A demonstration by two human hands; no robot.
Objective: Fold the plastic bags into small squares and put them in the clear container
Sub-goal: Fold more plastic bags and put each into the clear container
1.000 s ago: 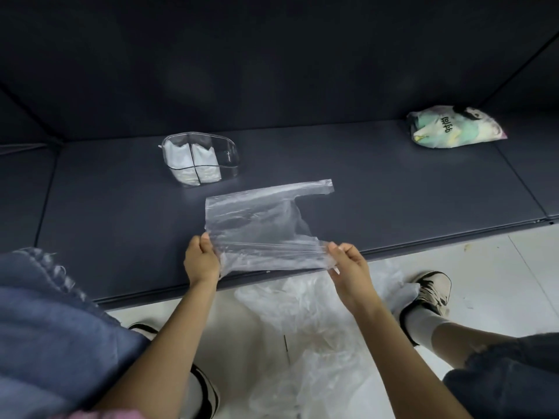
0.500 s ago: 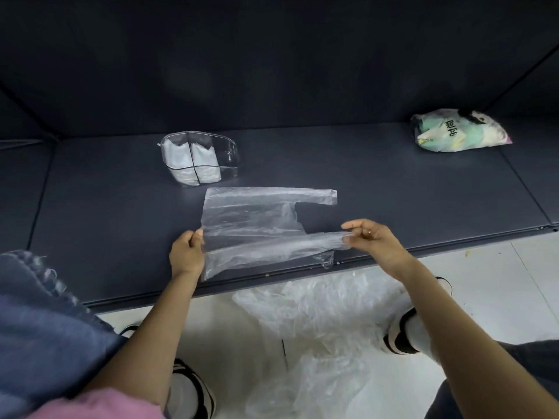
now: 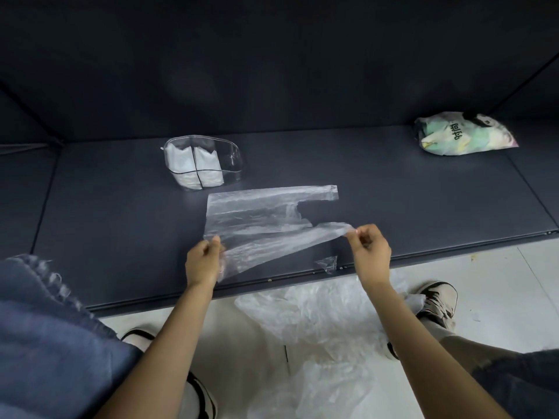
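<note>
A clear plastic bag [image 3: 257, 219] lies spread on the dark mat [image 3: 121, 231], its far handle pointing right. My left hand [image 3: 204, 261] pinches the bag's near left corner. My right hand [image 3: 370, 249] pinches the near handle and holds it stretched out to the right. The near edge of the bag is lifted and folded over. Behind the bag stands the clear container [image 3: 202, 161], with white folded bags in its two left compartments.
A pile of loose clear bags [image 3: 320, 328] lies on the white floor between my feet. A printed, stuffed bag [image 3: 462, 133] sits at the mat's far right. A small plastic scrap [image 3: 328, 263] lies near the mat's front edge.
My right hand slid right along the bag's near edge to the handle and pulled it taut. My left hand kept its corner, and the bag now lies flatter on the mat.
</note>
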